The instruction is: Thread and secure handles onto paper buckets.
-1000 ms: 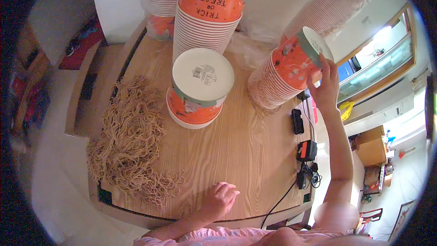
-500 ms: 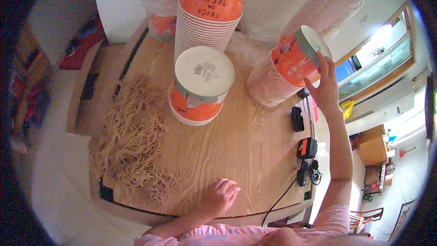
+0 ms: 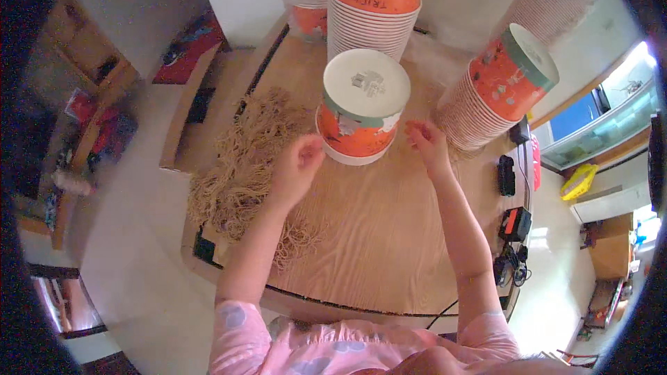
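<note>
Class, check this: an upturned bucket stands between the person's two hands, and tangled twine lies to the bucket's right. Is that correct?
The side is wrong: the head view shows the tangled twine lying left of the upturned bucket.

A light-brown wood-grain table (image 3: 375, 243) with a dark-lined, curved rim fills the middle of the frame. On it, just above the frame's centre, an orange and green paper bucket with a white base (image 3: 364, 111) stands upside down. A loose heap of tan string (image 3: 240, 160) spreads left of centre. A tall stack of nested orange and white paper buckets (image 3: 373, 24) rises at top centre; a plastic-wrapped stack of orange and white buckets (image 3: 495, 94) leans at upper right. Along the right edge lie a black oblong device (image 3: 506, 175), a black-and-orange box (image 3: 515, 224) and bunched black cables (image 3: 513, 267).
</note>
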The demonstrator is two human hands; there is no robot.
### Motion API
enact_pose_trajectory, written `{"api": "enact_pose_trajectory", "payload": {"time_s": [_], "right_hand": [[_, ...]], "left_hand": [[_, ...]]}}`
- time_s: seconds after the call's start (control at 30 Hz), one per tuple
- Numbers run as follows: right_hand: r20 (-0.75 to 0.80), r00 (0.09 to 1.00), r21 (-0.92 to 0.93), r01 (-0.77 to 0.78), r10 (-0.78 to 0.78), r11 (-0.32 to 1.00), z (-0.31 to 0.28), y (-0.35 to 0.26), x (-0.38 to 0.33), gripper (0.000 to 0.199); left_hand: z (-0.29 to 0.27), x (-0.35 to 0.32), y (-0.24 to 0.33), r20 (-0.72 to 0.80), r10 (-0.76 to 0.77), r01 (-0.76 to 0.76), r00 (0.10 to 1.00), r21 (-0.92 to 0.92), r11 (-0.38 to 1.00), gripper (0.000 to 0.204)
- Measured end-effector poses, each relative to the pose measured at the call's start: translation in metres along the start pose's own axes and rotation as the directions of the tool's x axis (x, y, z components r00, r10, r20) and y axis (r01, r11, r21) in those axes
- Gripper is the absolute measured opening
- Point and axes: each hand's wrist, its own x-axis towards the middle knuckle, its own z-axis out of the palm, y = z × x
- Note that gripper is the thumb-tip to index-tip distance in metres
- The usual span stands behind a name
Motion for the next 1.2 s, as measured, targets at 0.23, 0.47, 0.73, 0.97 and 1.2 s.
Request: {"api": "enact_pose_trajectory", "payload": {"time_s": [0.23,0.47,0.73,0.97,1.2], "right_hand": [[-0.02,0.997,0.162,-0.067,0.071,0.985,0.028,0.003,-0.005,0.016],[0.043,0.972,0.221,-0.235,0.232,0.946,0.022,0.007,0.001,0.018],[0.057,0.974,0.243,-0.225,0.218,0.943,0.011,-0.002,0.003,0.023],[0.099,0.972,0.233,-0.233,0.216,0.944,0.012,-0.011,0.0,0.016],[0.079,0.985,0.228,-0.167,0.152,0.959,0.006,-0.04,-0.004,0.023]], "left_hand": [[-0.004,0.06,-0.031,0.033,-0.108,0.103,0.994,0.126,0.987,0.029],[-0.003,0.069,-0.035,0.079,-0.387,0.395,0.919,-0.186,0.9,0.014],[-0.006,0.066,-0.023,0.136,-0.394,0.415,0.909,-0.233,0.879,0.012],[-0.008,0.065,-0.018,0.113,-0.391,0.407,0.914,-0.262,0.875,0.011],[-0.012,0.06,0.013,0.012,-0.31,0.301,0.951,-0.273,0.914,0.01]]}}
